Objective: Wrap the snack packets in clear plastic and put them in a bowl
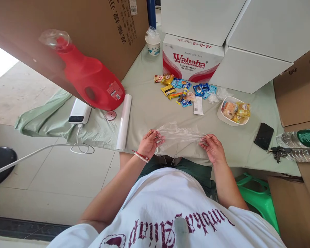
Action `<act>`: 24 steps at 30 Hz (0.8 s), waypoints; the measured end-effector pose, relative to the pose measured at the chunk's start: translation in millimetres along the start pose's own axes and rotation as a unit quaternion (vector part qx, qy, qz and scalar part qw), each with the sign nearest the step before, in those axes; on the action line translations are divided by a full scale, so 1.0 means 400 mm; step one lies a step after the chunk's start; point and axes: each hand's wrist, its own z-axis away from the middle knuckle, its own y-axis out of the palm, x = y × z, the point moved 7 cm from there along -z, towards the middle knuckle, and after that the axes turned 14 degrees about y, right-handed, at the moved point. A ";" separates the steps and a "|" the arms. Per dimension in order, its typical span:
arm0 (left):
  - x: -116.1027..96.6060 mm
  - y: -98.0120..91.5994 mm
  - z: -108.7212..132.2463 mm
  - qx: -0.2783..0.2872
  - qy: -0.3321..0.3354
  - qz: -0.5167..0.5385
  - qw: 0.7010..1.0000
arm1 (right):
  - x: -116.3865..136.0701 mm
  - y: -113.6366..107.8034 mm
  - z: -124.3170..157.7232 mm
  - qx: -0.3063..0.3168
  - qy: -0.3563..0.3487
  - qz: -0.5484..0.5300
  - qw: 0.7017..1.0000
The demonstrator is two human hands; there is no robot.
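A clear, crinkled plastic film (179, 135) is stretched between my two hands above the table's front edge. My left hand (149, 142) pinches its left end, with beaded and red bracelets on the wrist. The right end is pinched by my right hand (213, 148). Beyond the film lie several small wrapped snacks (185, 93) in a loose group. To their right, a white bowl (231, 121) holds more wrapped snacks. A white roll (124, 122) lies lengthwise left of my left hand.
A red jug (93, 77) and a white power bank (80, 111) with a cable are at the left. At the back stand a paper cup (153, 46) and a Wahaha box (192, 60). A black phone (264, 136) and plastic bottles (303, 155) lie at the right.
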 end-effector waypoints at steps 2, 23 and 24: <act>0.002 -0.004 -0.012 -0.041 0.035 -0.023 0.998 | -0.006 0.017 -0.006 0.017 -0.010 0.082 0.996; -0.060 0.111 0.107 0.249 -0.002 -0.087 0.965 | 0.031 0.319 -0.041 0.425 0.091 0.160 0.886; -0.046 0.092 0.096 0.241 0.000 -0.103 0.965 | 0.034 0.309 -0.063 0.398 0.096 0.138 0.902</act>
